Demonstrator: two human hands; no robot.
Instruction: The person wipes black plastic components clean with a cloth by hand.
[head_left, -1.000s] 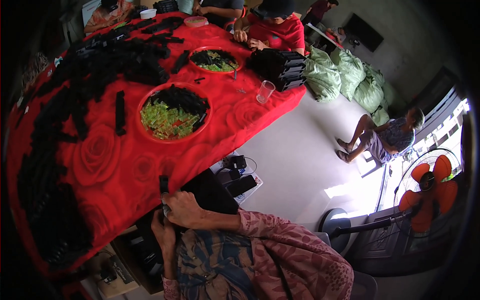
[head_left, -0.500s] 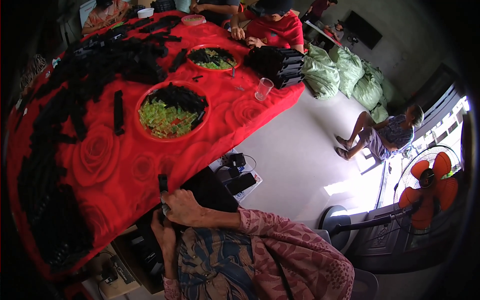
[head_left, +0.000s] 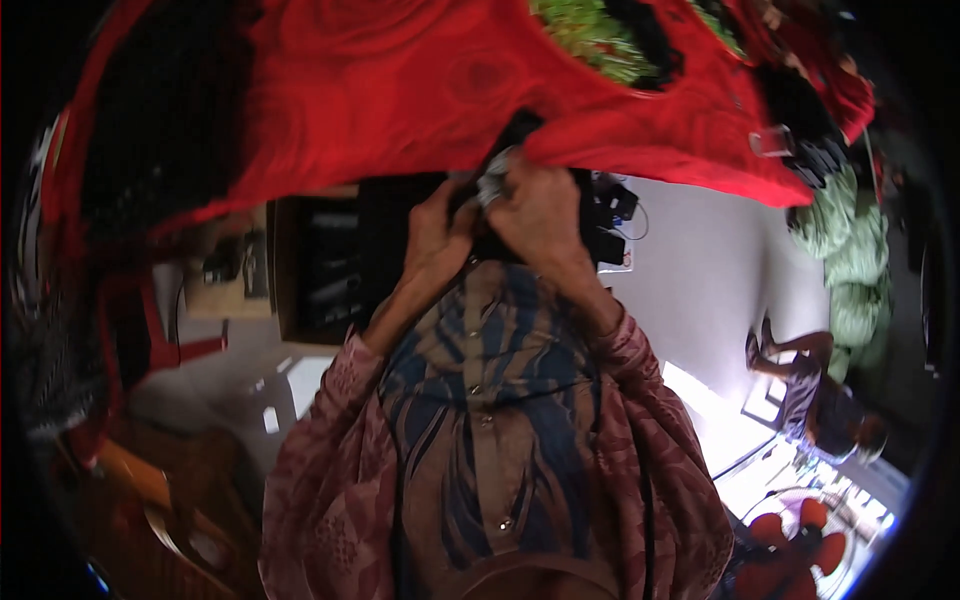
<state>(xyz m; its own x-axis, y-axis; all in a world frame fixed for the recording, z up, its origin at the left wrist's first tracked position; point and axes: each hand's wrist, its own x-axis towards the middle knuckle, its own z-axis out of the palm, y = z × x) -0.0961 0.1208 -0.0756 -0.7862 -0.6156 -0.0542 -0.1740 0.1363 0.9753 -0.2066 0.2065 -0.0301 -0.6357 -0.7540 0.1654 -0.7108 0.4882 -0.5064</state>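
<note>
At the near edge of the red-covered table, both hands are close together on a narrow black strip-like piece (head_left: 520,128), which tilts up and away over the cloth. My right hand (head_left: 540,212) is closed around it, with a crumpled grey-white bit, perhaps cloth, (head_left: 492,182) at its fingers. Beside it my left hand (head_left: 432,232) is closed at the near end of the piece, where the fingers partly hide it. Motion blur keeps the piece's exact kind from showing. An orange-red basin (head_left: 640,92) with yellow-green pieces and black parts stands beyond.
A heap of black parts (head_left: 165,110) covers the table's left. Under the edge sits an open carton (head_left: 290,285) holding dark pieces. A red stool (head_left: 135,330) stands at left. On the right are pale green sacks (head_left: 855,255), a seated person (head_left: 830,400) and a fan (head_left: 795,550).
The view has swung down and round, so the hands now appear higher and nearer the middle. Both hands stay together on the black piece.
</note>
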